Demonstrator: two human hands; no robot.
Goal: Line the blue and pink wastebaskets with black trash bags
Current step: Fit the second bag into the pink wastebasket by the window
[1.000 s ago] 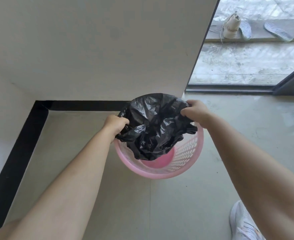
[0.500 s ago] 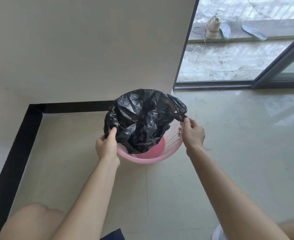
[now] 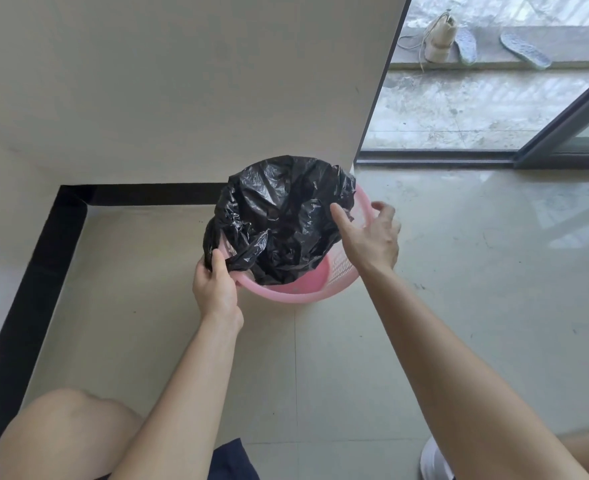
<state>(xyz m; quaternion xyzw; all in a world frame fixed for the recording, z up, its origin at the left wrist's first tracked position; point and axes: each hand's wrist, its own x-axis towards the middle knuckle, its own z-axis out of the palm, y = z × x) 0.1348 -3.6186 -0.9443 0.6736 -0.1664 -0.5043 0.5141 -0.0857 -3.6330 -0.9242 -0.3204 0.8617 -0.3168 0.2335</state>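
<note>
A pink wastebasket (image 3: 287, 292) stands on the tiled floor by the wall corner. A crumpled black trash bag (image 3: 279, 216) fills most of its mouth and drapes over the far and left rim; pink bottom and the near rim still show. My left hand (image 3: 215, 289) pinches the bag's edge at the left rim. My right hand (image 3: 369, 237) hovers over the right rim with fingers spread, thumb touching the bag, holding nothing. No blue wastebasket is in view.
A white wall with black skirting (image 3: 26, 296) runs behind and to the left. A sliding door track (image 3: 459, 157) lies at the right, with a shoe (image 3: 440, 39) and insoles outside. My knee (image 3: 64, 431) and a white shoe (image 3: 435, 462) are at the bottom.
My right hand has let go of the bag's right edge and opened above the rim. My left hand has slid down to the left rim, still gripping the bag.
</note>
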